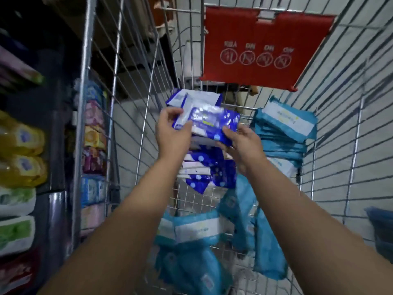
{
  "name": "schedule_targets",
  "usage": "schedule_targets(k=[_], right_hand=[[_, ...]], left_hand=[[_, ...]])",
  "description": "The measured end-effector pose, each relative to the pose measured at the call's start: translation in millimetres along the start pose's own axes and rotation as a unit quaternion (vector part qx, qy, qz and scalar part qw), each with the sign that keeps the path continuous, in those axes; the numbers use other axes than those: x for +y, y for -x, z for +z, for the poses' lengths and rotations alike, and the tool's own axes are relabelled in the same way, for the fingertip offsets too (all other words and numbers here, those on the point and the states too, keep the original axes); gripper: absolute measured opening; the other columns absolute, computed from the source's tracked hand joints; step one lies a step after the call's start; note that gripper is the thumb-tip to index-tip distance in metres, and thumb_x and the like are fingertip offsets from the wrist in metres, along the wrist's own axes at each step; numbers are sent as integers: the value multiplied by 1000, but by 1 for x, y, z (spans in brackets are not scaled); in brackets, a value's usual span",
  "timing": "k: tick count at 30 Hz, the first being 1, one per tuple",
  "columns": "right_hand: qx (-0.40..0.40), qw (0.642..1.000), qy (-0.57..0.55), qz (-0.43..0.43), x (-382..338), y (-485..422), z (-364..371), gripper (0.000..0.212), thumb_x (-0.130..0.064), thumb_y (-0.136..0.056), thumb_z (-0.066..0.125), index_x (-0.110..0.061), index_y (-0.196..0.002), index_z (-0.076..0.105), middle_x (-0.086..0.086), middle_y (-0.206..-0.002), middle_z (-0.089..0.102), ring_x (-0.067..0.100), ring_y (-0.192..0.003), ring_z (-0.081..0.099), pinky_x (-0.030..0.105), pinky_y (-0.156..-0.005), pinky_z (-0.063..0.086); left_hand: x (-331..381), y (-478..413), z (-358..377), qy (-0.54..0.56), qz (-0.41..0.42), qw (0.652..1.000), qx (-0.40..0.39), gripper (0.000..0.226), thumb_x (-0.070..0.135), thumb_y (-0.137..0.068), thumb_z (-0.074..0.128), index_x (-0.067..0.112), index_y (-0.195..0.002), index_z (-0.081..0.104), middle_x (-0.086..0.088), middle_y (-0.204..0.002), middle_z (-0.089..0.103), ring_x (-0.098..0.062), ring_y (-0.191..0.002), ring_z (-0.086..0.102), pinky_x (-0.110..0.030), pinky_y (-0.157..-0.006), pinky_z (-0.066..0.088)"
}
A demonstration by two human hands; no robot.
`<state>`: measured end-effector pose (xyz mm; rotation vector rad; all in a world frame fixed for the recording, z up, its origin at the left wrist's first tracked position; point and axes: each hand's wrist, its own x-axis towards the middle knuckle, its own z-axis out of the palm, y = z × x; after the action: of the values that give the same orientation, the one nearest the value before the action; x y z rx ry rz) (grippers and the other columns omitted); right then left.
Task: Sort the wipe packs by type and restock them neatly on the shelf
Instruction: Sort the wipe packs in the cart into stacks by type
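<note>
While sorting by type over the wire cart [136, 81], gripping a dark-blue wipe pack [214, 122] in curled fingers of left hand [172, 135] and right hand [244, 145], above the dark-blue pile [208, 171]; next, likely squaring it onto that pile.

Field note, own body. My left forearm [119, 220] comes in from 7 o'clock and my right forearm [297, 209] from 5 o'clock. Both are uncovered to the frame's edge. Left hand [172, 133] and right hand [244, 146] are bare too. Forearms thick, wrists broad. Outlines blurred; finer detail not readable.
</note>
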<state>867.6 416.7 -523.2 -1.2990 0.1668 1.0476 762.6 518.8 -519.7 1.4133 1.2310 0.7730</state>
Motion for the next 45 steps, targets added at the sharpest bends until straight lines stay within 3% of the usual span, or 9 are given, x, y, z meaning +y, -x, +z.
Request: schedule_targets(k=[6, 16, 19, 24, 29, 34, 39, 42, 45], right_hand=[[-5, 975, 187, -123, -12, -33, 28, 64, -7, -86, 69, -12, -143, 40, 3, -122, 58, 11, -97, 60, 14, -73, 53], [27, 769, 604, -209, 81, 27, -60, 64, -20, -86, 63, -11, -144, 37, 9, -143, 43, 26, -131, 40, 34, -109, 33], [-49, 722, 684, -93, 111, 66, -77, 73, -24, -86, 60, -12, -149, 26, 11, -152, 27, 28, -139, 30, 33, -113, 25], [-112, 608, 779, -107, 154, 106, -95, 89, -34, -37, 89, -12, -120, 65, 21, -131, 56, 34, -116, 60, 40, -83, 54], [-202, 572, 792, -59, 165, 121, -108, 74, -22, -92, 51, -15, -153, 9, 14, -160, -2, 28, -148, 3, 40, -117, 12], [-198, 651, 728, -79, 160, 124, -110, 65, -22, -89, 51, -23, -148, 23, 8, -146, 34, 28, -129, 40, 36, -103, 38], [-75, 871, 486, -2, 150, 124, -105, 84, -40, -79, 68, -31, -149, 21, -7, -130, 50, 18, -113, 56, 40, -98, 47], [31, 948, 316, 4, 130, 112, -99, 27, -27, -81, 75, -25, -103, 60, 3, -96, 68, 20, -83, 65, 42, -78, 57], [126, 966, 220, -47, 98, 100, -93, 14, -26, -88, 67, -24, -95, 55, -1, -79, 64, 13, -69, 62, 25, -58, 53]], left_hand=[[2, -36, 12, -92, 87, 992, 23, 20, 9, -89, 63, 10, -107, 55, -8, -122, 47, -1, -106, 53, -16, -92, 44], [-82, 67, -14, -418, 142, 870, -218, 54, 36, -95, 52, 14, -142, 38, -4, -159, 18, -24, -145, 18, -42, -115, 19], [-105, 112, -28, -448, 154, 832, -291, 56, 39, -90, 44, 12, -138, 42, -16, -151, 34, -31, -137, 33, -47, -106, 34], [-130, 156, -58, -503, 131, 761, -387, 75, 55, -67, 49, 5, -122, 55, -16, -114, 63, -34, -97, 65, -41, -80, 54], [-123, 158, -63, -585, 106, 702, -392, 81, 54, -71, 68, 17, -135, 36, -4, -132, 46, -25, -119, 48, -35, -99, 37], [-104, 150, -58, -495, -83, 767, -400, 54, 30, -68, 80, 20, -116, 56, 0, -110, 63, -21, -104, 60, -29, -82, 46], [-74, 124, -52, -360, -191, 782, -472, 33, -2, -78, 67, 25, -92, 58, 1, -89, 64, -11, -73, 58, -20, -60, 46], [-45, 112, -36, -303, -191, 801, -480, 33, -4, -81, 67, 20, -102, 62, -2, -88, 65, -10, -70, 59, -21, -61, 48], [-18, 101, -4, -229, -154, 843, -462, 36, -6, -82, 66, 24, -102, 60, -2, -93, 67, -11, -75, 62, -22, -67, 52]])
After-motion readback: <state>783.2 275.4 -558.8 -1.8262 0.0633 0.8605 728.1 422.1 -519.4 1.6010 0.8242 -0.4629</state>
